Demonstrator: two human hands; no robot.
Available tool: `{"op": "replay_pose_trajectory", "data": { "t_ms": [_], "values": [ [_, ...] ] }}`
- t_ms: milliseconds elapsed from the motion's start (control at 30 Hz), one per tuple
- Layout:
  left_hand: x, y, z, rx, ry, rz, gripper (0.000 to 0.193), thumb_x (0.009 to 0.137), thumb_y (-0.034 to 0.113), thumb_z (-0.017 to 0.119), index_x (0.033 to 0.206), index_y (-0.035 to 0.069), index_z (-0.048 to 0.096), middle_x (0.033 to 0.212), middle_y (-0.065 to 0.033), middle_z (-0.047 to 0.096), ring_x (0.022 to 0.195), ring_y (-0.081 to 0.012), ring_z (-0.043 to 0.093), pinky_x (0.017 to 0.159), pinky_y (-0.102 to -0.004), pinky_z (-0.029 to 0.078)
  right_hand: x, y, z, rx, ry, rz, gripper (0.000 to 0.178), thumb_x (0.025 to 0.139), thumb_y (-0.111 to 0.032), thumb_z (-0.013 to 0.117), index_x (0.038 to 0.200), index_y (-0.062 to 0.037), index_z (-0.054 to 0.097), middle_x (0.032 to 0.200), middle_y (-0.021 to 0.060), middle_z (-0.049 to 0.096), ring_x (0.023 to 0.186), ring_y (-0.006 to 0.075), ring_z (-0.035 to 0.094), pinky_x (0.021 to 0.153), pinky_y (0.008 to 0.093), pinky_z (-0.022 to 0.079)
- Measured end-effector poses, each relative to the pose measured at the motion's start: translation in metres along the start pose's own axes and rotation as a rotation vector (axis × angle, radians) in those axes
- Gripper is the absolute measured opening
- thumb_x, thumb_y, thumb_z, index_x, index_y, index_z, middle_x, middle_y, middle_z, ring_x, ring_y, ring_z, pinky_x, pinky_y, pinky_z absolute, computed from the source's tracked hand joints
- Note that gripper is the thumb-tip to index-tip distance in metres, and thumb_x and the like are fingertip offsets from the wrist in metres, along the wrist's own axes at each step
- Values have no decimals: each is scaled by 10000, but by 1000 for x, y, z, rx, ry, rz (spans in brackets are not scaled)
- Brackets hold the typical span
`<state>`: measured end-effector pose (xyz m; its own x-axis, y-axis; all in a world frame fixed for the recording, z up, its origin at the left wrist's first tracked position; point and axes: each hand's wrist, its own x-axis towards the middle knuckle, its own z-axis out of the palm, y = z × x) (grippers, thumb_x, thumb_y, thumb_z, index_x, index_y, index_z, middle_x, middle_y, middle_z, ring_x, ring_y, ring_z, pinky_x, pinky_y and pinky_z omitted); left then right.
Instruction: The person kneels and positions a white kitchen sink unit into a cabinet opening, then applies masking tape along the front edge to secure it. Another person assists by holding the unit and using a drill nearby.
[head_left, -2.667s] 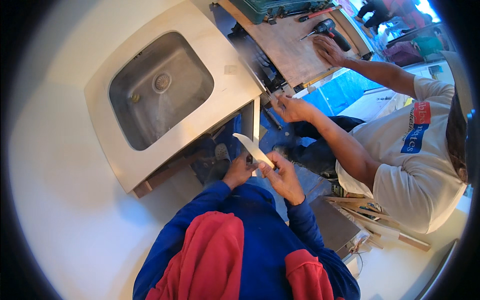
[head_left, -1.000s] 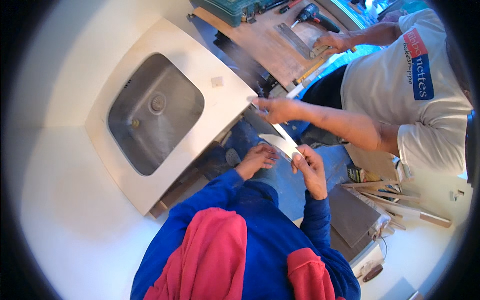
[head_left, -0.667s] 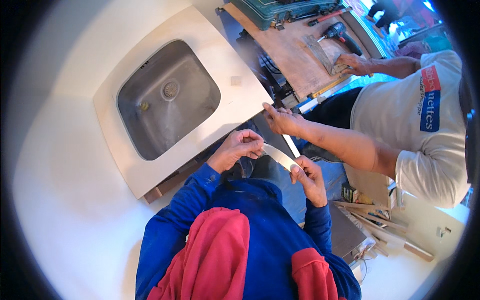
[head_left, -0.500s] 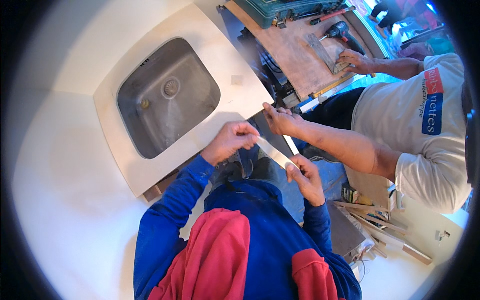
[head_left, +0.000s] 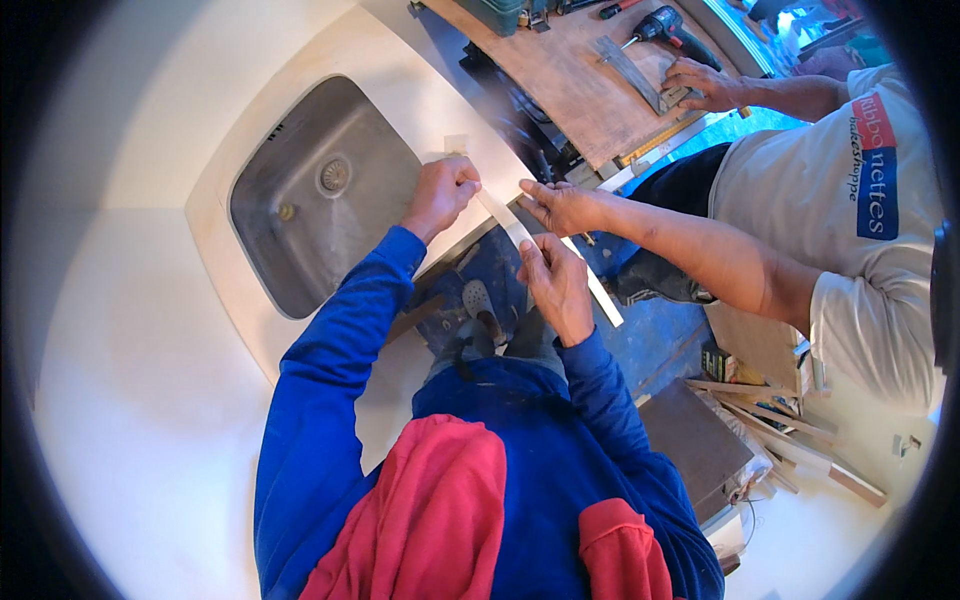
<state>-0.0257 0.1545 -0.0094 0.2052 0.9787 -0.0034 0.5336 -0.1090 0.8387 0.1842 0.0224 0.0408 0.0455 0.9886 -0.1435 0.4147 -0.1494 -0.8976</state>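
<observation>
A narrow, pale, flexible strip (head_left: 507, 220) is stretched between my two hands. My left hand (head_left: 440, 203) pinches its far end, over the front edge of the cream countertop (head_left: 400, 62). My right hand (head_left: 560, 288) grips the near end between thumb and fingers, in front of that edge. The strip slants down from left to right. A grey sink (head_left: 372, 235) is set into the countertop, left of my left hand. Close by on the right, a co-worker's hand (head_left: 568, 210) is at the countertop's corner, beside a thin white strip (head_left: 603, 298) that hangs down.
The co-worker's other hand (head_left: 706, 85) rests by a metal square (head_left: 630, 70) on a wooden board (head_left: 560, 90). A cordless drill (head_left: 672, 32) lies behind it. Wood offcuts (head_left: 790, 425) are piled at the lower right. A small beige square (head_left: 456, 144) sits on the countertop.
Both my hands have moved forward and to the left with the pale strip, bringing its far end over the countertop. More of the white strip by the co-worker's hand shows.
</observation>
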Motion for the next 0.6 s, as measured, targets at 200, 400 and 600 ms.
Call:
{"op": "replay_pose_trajectory", "data": {
  "t_ms": [200, 400, 600],
  "values": [
    [10, 11, -9, 175, 16, 44, 193, 853, 112, 751, 965, 48, 607, 808, -150, 680, 792, -341, 687, 711, -460, 528, 11, -3, -5, 80, -36, 61, 329, 1021, -292, 596, 988, 16, 708, 749, 162, 715, 702, 301, 713, 699, 409, 534],
    [-2, 23, 4, 509, 159, 228, 147, 872, 117, 722, 971, 82, 618, 999, -137, 610, 941, -363, 636, 791, -477, 526, 19, 3, -1, 73, -54, 143, 350, 1021, -315, 593, 992, 14, 708, 742, 147, 711, 702, 266, 700, 697, 395, 527],
    [-17, 25, 11, 632, 64, 435, 122, 884, 68, 605, 1005, 62, 626, 1039, -115, 584, 1058, -331, 609, 893, -450, 512, 17, 12, 3, 40, -29, 59, 357, 1067, -314, 606, 943, 14, 676, 694, 52, 665, 648, 116, 625, 624, 291, 493]
  ]
}}
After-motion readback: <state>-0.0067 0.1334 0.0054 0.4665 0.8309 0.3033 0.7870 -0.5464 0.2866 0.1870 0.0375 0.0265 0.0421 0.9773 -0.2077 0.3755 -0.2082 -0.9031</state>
